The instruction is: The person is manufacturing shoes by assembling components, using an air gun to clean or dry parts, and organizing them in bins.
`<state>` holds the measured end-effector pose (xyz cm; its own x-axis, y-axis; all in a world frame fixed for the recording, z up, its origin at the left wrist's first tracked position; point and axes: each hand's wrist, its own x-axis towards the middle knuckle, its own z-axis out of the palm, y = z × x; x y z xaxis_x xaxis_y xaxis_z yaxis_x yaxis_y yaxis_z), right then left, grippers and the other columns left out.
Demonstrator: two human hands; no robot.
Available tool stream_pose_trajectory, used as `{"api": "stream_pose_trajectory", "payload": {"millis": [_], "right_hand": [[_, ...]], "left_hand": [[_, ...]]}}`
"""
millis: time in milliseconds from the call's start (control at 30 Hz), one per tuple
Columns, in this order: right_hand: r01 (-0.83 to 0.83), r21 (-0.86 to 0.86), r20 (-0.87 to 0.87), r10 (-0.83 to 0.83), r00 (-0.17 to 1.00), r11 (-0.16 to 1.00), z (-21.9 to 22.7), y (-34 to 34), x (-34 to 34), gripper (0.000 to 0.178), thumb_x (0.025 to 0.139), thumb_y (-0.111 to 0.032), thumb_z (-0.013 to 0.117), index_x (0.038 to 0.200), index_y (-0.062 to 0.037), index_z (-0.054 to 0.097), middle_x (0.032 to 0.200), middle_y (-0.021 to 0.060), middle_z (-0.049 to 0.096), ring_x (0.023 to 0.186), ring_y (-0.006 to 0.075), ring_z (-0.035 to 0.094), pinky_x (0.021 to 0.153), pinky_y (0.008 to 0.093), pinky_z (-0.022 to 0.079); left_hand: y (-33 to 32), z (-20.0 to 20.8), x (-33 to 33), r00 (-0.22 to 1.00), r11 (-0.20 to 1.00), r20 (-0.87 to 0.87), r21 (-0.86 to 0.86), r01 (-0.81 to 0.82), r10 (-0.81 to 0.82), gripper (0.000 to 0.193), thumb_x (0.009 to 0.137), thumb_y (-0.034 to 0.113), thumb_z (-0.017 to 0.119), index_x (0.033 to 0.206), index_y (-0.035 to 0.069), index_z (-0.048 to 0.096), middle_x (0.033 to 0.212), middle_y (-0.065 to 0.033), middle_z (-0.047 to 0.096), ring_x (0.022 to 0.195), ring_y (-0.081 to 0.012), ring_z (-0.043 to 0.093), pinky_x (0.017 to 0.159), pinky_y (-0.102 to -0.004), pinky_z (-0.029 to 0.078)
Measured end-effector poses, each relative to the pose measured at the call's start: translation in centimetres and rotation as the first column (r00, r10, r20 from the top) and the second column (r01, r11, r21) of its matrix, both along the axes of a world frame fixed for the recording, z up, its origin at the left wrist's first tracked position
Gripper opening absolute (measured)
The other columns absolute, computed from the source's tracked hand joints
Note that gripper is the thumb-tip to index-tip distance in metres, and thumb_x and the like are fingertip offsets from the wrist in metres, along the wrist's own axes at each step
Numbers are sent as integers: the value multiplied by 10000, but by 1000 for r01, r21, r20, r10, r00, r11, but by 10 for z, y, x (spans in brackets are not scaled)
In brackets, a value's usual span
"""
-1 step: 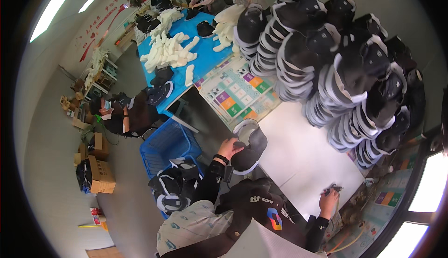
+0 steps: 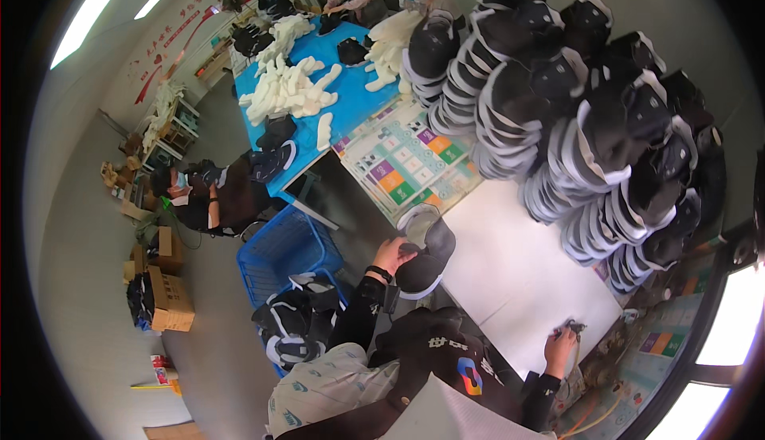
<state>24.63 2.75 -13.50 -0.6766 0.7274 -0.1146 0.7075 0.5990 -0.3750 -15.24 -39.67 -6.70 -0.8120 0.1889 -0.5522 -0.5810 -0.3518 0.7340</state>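
Note:
My left hand (image 2: 393, 257) grips the edge of a black padded piece (image 2: 430, 263) with a pale grey rim and two rounded lobes. It is held beside the left edge of a white tabletop (image 2: 510, 281). Over the near right part of that tabletop, my right hand (image 2: 560, 350) is closed around a small dark metal tool (image 2: 571, 328); its exact kind is hard to make out. Tall stacks of similar black pieces (image 2: 550, 141) with grey edges rise at the far right.
A blue basket (image 2: 267, 255) stands at my left, beside a heap of black and grey pieces (image 2: 299, 320). Ahead is a blue table (image 2: 351, 93) with white foam pieces (image 2: 291, 89). Several people sit around it. Cardboard boxes (image 2: 171, 298) stand at far left.
The view has shifted very slightly. The tool in my right hand has turned a little, while my left hand keeps its hold on the black padded piece.

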Motion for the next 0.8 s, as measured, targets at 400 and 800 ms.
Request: {"api": "stream_pose_trajectory", "payload": {"millis": [400,800], "right_hand": [[70,2,101,-70,992,998,34,-90,-74,315,766,-112,699,1074,-58,665,1173,218,619,1210,397,526,1077,496,388],[-156,-138,160,178,971,978,86,-107,-168,296,794,-106,685,1085,-52,688,1182,210,628,1165,399,559,1017,472,462]], "left_hand": [[-87,64,-342,920,909,-167,294,-296,354,301,1031,250,576,1170,-16,607,1061,-163,670,919,-305,690,829,-397,634],[-56,326,-266,-239,830,-926,-122,-544,-293,236,907,-4,627,1140,37,641,1004,-116,686,922,-295,663,834,-357,517]]}}
